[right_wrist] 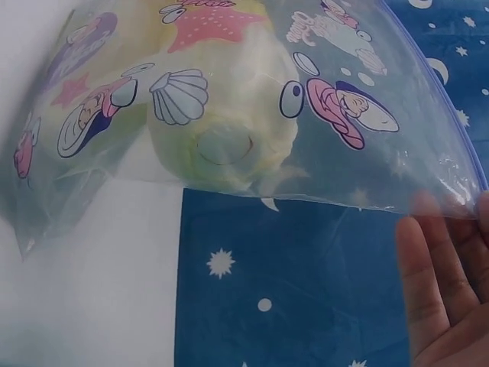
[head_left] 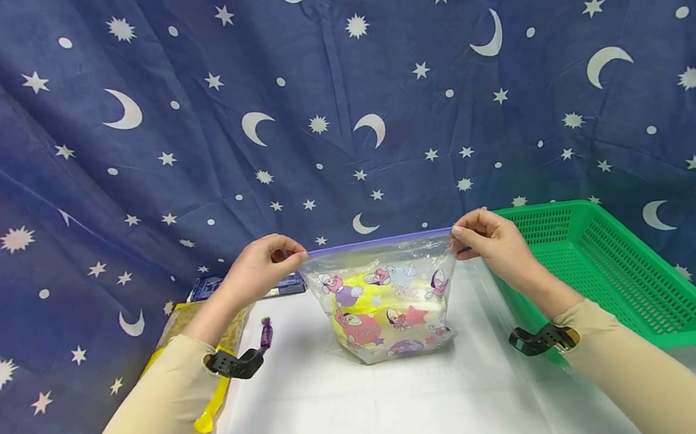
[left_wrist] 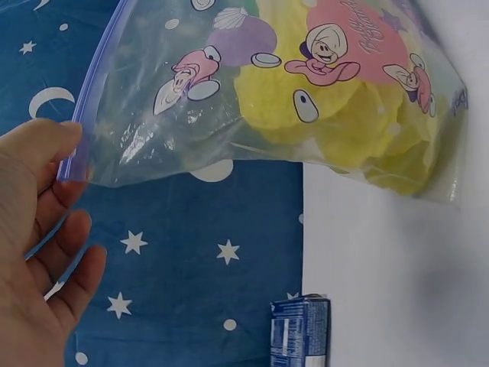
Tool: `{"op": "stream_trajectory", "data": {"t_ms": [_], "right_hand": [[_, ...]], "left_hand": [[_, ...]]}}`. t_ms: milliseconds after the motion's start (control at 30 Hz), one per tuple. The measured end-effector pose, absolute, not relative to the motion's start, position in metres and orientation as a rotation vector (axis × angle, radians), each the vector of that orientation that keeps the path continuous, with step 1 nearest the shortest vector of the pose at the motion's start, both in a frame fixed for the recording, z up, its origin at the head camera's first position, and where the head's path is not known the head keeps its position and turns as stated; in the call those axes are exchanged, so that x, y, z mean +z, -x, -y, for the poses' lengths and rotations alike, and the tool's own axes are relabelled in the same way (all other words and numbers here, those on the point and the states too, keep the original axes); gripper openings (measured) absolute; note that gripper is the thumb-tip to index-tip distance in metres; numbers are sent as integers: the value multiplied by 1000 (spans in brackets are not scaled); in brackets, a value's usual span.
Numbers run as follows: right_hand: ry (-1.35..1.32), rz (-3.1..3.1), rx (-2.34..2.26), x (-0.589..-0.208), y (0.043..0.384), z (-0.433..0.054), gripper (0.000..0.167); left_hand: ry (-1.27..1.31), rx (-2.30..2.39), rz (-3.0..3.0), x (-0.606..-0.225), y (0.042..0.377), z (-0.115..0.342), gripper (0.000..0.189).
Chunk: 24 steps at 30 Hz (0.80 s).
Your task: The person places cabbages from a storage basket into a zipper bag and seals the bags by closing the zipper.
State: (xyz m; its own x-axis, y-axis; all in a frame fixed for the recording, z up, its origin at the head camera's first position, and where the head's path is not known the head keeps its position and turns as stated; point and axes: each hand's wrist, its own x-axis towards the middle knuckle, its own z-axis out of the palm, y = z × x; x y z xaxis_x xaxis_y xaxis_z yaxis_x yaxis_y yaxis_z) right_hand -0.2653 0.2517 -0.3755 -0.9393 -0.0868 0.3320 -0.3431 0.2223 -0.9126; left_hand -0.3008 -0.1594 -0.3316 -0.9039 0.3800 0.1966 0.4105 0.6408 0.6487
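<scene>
A clear zip bag [head_left: 389, 308] with a purple zip edge and printed cartoon shells and stars stands upright on the white table [head_left: 379, 422]. Something yellow [left_wrist: 344, 126] fills part of it, its kind hard to tell through the plastic. At the left end of the zip edge, my left hand [head_left: 267, 265] pinches the corner between thumb and index finger. My right hand [head_left: 493, 240] pinches the opposite corner, so the top edge is stretched straight between both hands. In the right wrist view, the right fingers [right_wrist: 428, 275] show partly behind the plastic.
A green plastic basket [head_left: 621, 281] stands on the right, behind the right forearm. On the left lie a yellow-edged package [head_left: 233, 333], partly behind the left arm, a small purple-wrapped sweet [head_left: 267, 331] and blue packaging [head_left: 290, 284]. A star-patterned blue curtain [head_left: 330, 99] hangs behind.
</scene>
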Motion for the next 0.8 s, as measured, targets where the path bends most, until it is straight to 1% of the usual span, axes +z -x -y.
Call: {"op": "stream_trajectory", "data": {"t_ms": [300,533,800], "right_hand": [[-395,2313,1834,-377,264,-252,35],[-371,2368,1898,-379,265,-253,38],[-327,2470,1874,-375,267,-255,33]], "left_hand": [[652,-1331,2786,-347,302,167,29],[541,-1615,2742,-366,301,163,28],[453,-1915,2598,-384,306,154,31]]}}
